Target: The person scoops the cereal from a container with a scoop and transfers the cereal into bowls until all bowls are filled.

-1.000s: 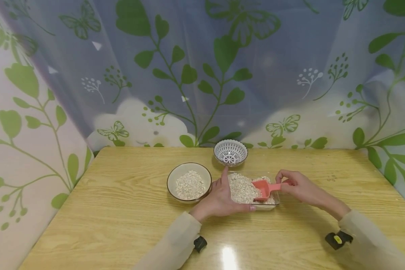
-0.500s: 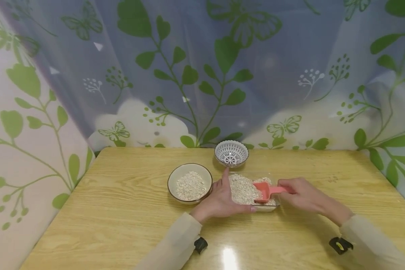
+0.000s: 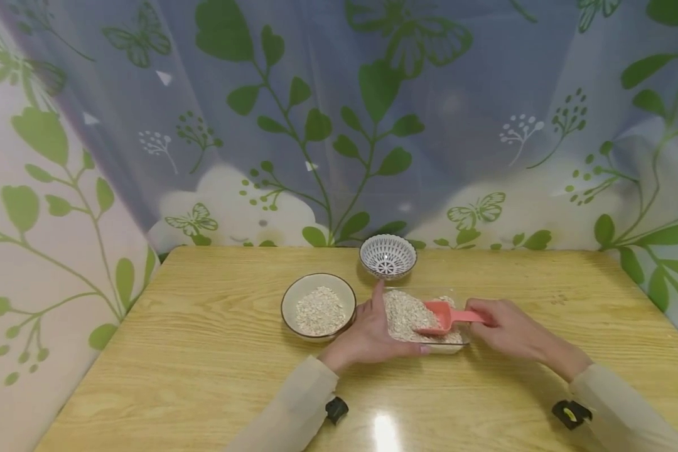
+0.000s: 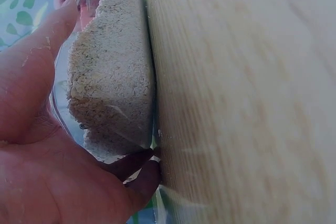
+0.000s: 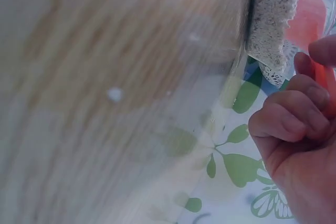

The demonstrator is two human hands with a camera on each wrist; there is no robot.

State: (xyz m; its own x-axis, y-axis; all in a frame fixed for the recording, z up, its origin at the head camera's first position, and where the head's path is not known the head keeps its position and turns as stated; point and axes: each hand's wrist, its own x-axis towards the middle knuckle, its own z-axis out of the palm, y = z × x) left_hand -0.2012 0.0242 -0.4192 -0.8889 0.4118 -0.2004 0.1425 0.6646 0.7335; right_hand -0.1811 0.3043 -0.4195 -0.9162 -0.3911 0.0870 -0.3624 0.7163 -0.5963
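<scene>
In the head view a clear rectangular container [image 3: 451, 348] of rolled oats [image 3: 405, 309] sits on the table. My left hand [image 3: 367, 336] grips its left end, thumb along the near wall and other fingers around the far-left side. In the left wrist view, fingertips curl at the container's end, and oats [image 4: 113, 66] show through the wall. My right hand [image 3: 505, 326] holds a coral-pink scoop [image 3: 442, 316] by its handle, fingers curled round it in the right wrist view. The scoop's front edge lies in the oats at the container's right half.
Left of the container stands a cream bowl [image 3: 292, 300] with a dark rim and oats inside, close beside my left wrist. A small patterned bowl [image 3: 388, 256] stands behind the container. A printed curtain [image 3: 339, 125] hangs behind the wooden table [image 3: 203, 364].
My right hand has changed from a fingertip hold to a fuller grip on the scoop's handle. The scoop has pushed slightly left and tilted in the oats. My left hand stays put.
</scene>
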